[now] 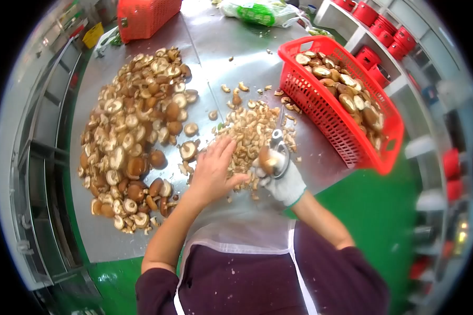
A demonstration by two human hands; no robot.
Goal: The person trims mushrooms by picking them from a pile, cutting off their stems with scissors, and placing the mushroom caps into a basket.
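My left hand [214, 170] is bare, its fingers spread over the left edge of a pile of cut mushroom stems [249, 128], holding nothing. My right hand [283, 181], in a white glove, is closed around scissors [278, 140] and a brown mushroom [268, 160]. The scissors' blades point away from me over the stems. To the left lies a large heap of whole mushrooms [126, 131]. A red basket [320, 113] on the right holds mushrooms with pale undersides showing.
The metal table [194, 58] bears another red basket [144, 21] at the far left and a plastic bag with green contents [257, 13] at the far edge. Shelves with red containers [365, 14] stand at the right. Metal racks [44, 131] stand at the left.
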